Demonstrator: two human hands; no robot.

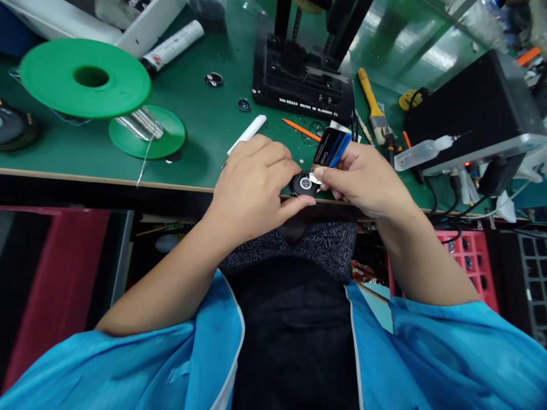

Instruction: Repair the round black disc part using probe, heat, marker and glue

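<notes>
At the front edge of the green bench is a small round black watch body (305, 183) with a pale ring-shaped sensor in its middle. My left hand (256, 182) grips it from the left, thumb at the near side and fingertips at the far side. Between the thumb and fingers of my right hand (359, 176) is a thin black-and-blue card (330, 149) with white lettering. A small whitish, shiny piece (315, 176) shows under my right thumb at the watch body's rim; whether it belongs to the card I cannot tell.
A green solder spool (147, 131) stands left, near a white tube (177, 44). Behind my hands are a white stick (248, 134), an orange stick (301, 130) and a black press stand (299, 85). Rightward lie a brush (371, 108), a needle bottle (423, 152) and a black box (474, 108).
</notes>
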